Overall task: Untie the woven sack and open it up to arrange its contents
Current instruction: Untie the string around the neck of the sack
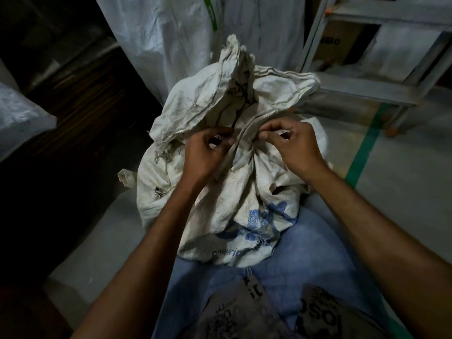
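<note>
The dirty white woven plastic sack with blue print (244, 199) stands bulging on the grey floor (403, 167), against the person's knees. The left hand (205, 155) pinches the grey twisted tie strip (227, 157) at the gathered neck. The right hand (298, 145) pinches cloth just beside the knot. The sack looks heavy, but its cloth seems soft and crinkly. The knot is best worked at the neck.

I'm seeing dim light, a grey floor (403, 192), a green tape line (364, 148), and a metal rack (362, 88) top right.
</note>
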